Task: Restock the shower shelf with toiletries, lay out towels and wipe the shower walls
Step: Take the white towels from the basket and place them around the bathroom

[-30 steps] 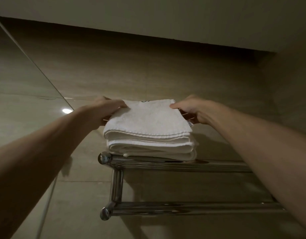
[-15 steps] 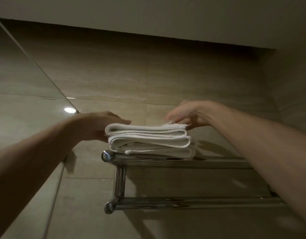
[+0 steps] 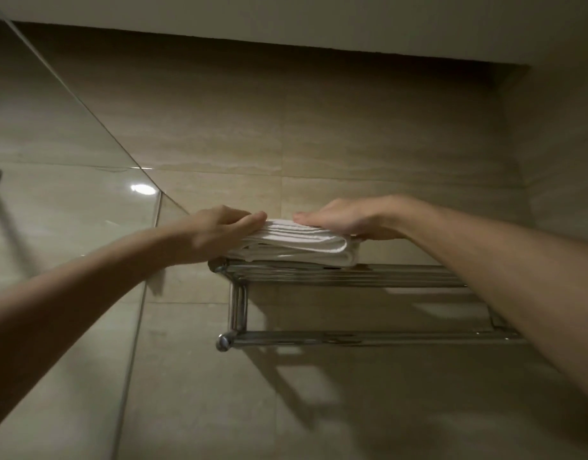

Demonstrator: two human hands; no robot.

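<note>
Here, at the far left, a glass panel [image 3: 63, 200] runs up along the tiled wall [image 3: 352, 134], and a small bright light spot reflects in it. The left forearm reaches in from the lower left, up to the left hand [image 3: 219, 232], which lies flat with fingers stretched out on the left end of the towels [image 3: 305, 242]; the fingertips rest on the top fold and the palm covers the left edge of the stack. The hand is not clenched and nothing is pinched between its fingers: it presses down, palm on cloth.

The towels are white, folded into a low stack of several layers, with the rounded folds facing the camera. The stack sits on the left part of the top tier of a chrome rack [image 3: 352, 275] fixed to the wall. Below that tier a vertical post at the left leads down to a lower bar [image 3: 352, 338] with a round end cap.

The right hand [image 3: 339, 220] lies flat, fingers extended and pointing left, on the right end of the stack, also pressing rather than gripping. Whether its thumb hooks under the right edge cannot be told. The right forearm crosses in front of the rack's right end and hides it. The rack casts shadows on the tiles beneath.
</note>
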